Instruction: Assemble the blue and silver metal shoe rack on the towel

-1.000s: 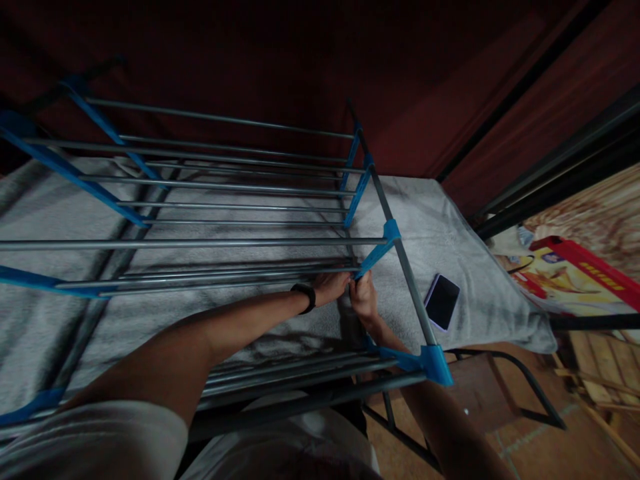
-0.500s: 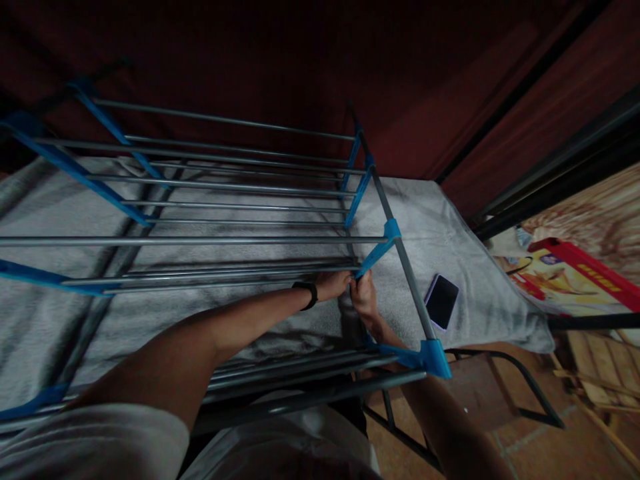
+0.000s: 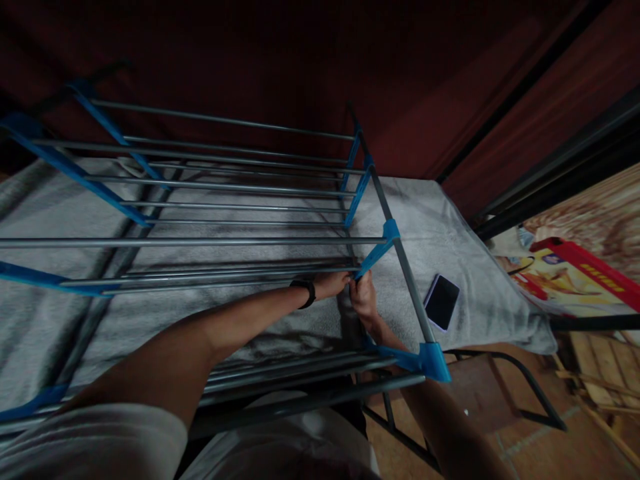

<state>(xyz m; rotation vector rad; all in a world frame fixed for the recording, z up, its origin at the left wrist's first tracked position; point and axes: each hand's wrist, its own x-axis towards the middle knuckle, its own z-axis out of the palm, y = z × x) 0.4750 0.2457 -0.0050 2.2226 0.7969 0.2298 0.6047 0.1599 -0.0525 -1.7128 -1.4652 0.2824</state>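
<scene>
A rack of grey metal tubes [image 3: 260, 241] and blue plastic brackets lies on its side on a grey cloth. My left hand [image 3: 331, 285], with a black band at the wrist, is closed on the end of a tube where it meets a blue bracket [image 3: 373, 257]. Right beside it, my right hand [image 3: 364, 298] is closed around the lower end of that bracket, its forearm passing below the rack's near side. Both sets of fingertips meet at this joint, and the tubes and bracket partly hide them.
A phone [image 3: 442, 302] lies on the grey cloth [image 3: 415, 200] right of the rack. Beyond the cloth's edge are a red and yellow box [image 3: 575, 277] and a wooden slatted piece [image 3: 603, 363]. A dark metal frame [image 3: 535, 387] stands below. A dark red wall [image 3: 250, 53] rises behind.
Almost nothing differs. Both hands stay at the same joint, with my left wrist shifted very slightly left.
</scene>
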